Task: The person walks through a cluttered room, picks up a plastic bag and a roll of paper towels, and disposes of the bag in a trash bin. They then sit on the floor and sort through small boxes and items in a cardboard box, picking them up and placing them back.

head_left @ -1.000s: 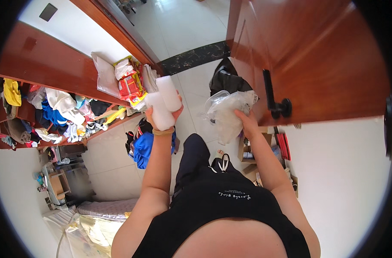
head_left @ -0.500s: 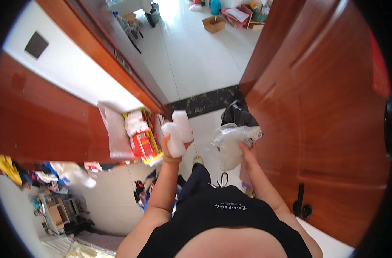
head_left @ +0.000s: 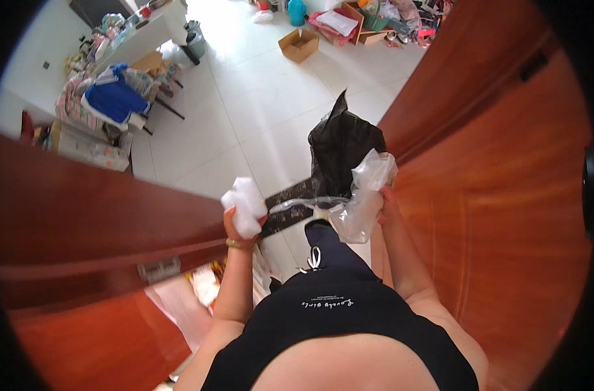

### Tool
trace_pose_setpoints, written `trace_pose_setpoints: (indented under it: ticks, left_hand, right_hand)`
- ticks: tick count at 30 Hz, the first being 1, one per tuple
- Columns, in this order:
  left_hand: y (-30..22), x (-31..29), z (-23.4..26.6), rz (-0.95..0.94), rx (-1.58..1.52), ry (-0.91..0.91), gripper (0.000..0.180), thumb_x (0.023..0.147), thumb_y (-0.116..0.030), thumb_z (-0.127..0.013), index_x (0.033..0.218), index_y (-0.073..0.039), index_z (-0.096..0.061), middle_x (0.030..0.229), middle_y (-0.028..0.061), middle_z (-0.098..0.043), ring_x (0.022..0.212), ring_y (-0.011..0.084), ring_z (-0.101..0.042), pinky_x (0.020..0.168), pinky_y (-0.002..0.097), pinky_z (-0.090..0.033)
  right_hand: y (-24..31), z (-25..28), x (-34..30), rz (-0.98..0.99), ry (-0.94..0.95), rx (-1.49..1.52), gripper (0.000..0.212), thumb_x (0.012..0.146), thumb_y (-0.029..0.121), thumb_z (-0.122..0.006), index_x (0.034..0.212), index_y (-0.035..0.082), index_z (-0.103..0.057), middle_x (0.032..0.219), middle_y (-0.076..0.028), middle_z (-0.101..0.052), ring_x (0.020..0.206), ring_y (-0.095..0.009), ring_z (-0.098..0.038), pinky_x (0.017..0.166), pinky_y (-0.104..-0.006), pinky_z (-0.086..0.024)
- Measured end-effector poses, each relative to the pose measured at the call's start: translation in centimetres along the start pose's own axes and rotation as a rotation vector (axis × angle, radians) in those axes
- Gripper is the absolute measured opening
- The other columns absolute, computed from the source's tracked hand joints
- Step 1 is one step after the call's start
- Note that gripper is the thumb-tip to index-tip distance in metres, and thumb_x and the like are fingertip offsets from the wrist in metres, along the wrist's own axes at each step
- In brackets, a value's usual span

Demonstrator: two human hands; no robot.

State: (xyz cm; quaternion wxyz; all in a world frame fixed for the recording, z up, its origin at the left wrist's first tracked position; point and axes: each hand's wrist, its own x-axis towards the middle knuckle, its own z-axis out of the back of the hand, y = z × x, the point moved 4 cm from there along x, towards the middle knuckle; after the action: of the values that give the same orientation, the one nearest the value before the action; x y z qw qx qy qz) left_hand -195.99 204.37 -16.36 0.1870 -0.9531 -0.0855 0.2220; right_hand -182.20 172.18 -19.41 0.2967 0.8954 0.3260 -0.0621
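Note:
My left hand [head_left: 239, 229] is raised in front of me, closed around a white soft bundle [head_left: 245, 204] that looks like folded cloth or tissue. My right hand [head_left: 386, 203] grips a crumpled clear plastic bag [head_left: 365, 195], held at chest height beside the wooden door. A black plastic bag [head_left: 344, 148] stands on the floor just beyond the clear bag, in the doorway. The two hands are apart, roughly a forearm's width between them.
A brown wooden door [head_left: 505, 195] fills the right; a brown door frame [head_left: 88, 221] crosses the left. Ahead lies a white tiled floor [head_left: 245, 104] with a cardboard box [head_left: 298, 44], a cluttered table with blue clothing [head_left: 111, 98], and piled items at the far wall.
I have moved through the doorway: the closet shelves of clothes dropped out of view and the tiled room opened ahead. Both hands kept their hold on the white bundle and clear bag.

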Motion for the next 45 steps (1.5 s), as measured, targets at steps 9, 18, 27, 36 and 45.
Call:
trace_pose_setpoints:
  ticks: [9, 18, 27, 36, 45]
  left_hand:
    - [-9.8, 14.1, -2.7, -0.233, -0.043, -0.16, 0.065, 0.065, -0.039, -0.063, 0.121, -0.014, -0.044, 0.111, 0.0101, -0.053, 0.099, 0.03, -0.055, 0.079, 0.0477, -0.049]
    - [-21.5, 34.1, -1.9, -0.187, -0.092, -0.19, 0.062, 0.065, -0.037, -0.065, 0.12, -0.017, -0.046, 0.107, 0.0068, -0.055, 0.095, 0.0289, -0.057, 0.074, 0.045, -0.051]
    - [-32.5, 58.8, -10.8, -0.123, 0.032, -0.109, 0.059, 0.065, -0.029, -0.066, 0.119, -0.017, -0.044, 0.104, 0.0062, -0.052, 0.093, 0.028, -0.055, 0.072, 0.042, -0.051]
    - [-42.0, 79.1, -13.5, -0.139, 0.022, -0.189, 0.056, 0.066, -0.028, -0.066, 0.118, -0.017, -0.046, 0.101, 0.0044, -0.054, 0.085, 0.0256, -0.058, 0.07, 0.0412, -0.052]
    - [-50.3, 96.5, -11.1, -0.136, 0.12, -0.335, 0.058, 0.067, -0.026, -0.065, 0.12, -0.014, -0.044, 0.096, 0.0057, -0.053, 0.084, 0.022, -0.057, 0.068, 0.0365, -0.052]
  right_hand:
    - [9.2, -10.0, 21.2, 0.119, 0.223, -0.231, 0.053, 0.078, 0.025, -0.061, 0.126, 0.008, -0.046, 0.116, -0.01, -0.054, 0.105, -0.026, -0.053, 0.09, -0.0382, -0.042]
    - [15.3, -18.8, 40.9, 0.375, 0.185, -0.813, 0.057, 0.075, 0.03, -0.06, 0.126, 0.01, -0.046, 0.119, -0.012, -0.051, 0.107, -0.027, -0.051, 0.091, -0.0397, -0.039]
    - [19.0, -23.3, 63.3, 0.31, -0.15, -1.074, 0.059, 0.082, 0.033, -0.049, 0.132, 0.003, -0.036, 0.132, -0.016, -0.039, 0.119, -0.032, -0.037, 0.1, -0.0474, -0.024]
    - [24.8, -27.8, 89.6, 0.363, -0.185, -1.008, 0.06, 0.081, 0.033, -0.051, 0.131, 0.003, -0.037, 0.131, -0.016, -0.039, 0.119, -0.032, -0.038, 0.099, -0.0472, -0.025]
    - [25.4, -35.5, 116.2, 0.315, -0.147, -1.083, 0.061, 0.08, 0.033, -0.052, 0.131, 0.003, -0.038, 0.131, -0.016, -0.04, 0.119, -0.032, -0.038, 0.099, -0.0469, -0.026]
